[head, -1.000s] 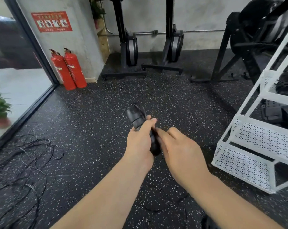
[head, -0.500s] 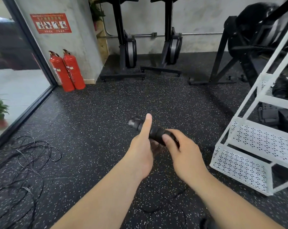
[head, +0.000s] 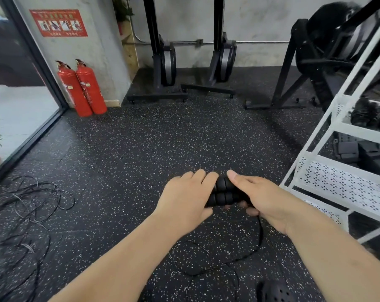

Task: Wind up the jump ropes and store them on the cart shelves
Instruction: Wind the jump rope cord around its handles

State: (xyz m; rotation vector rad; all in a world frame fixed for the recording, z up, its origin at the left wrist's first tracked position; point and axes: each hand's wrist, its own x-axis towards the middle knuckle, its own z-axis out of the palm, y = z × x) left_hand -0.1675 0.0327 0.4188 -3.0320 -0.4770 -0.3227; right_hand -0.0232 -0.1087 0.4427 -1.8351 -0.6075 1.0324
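Big open patch of rubber floor (head: 163,138) toward 12. White cart (head: 341,186) sits at 2 from the hands, so the right hand (head: 269,201) looks nearer its shelf edges. Loose rope tangle (head: 27,210) at 8. Both hands are curled round the paired handles (head: 223,194), which lie roughly 9-to-3 between them, left hand (head: 184,199) on the 9 end. Cord (head: 259,236) dangles toward 6, not wound yet

Nothing can be read: the red sign (head: 58,22) on the grey wall (head: 101,46) carries four picture panels and blurred writing, and the pale labels (head: 87,85) on the two fire extinguishers (head: 91,90) are too small.
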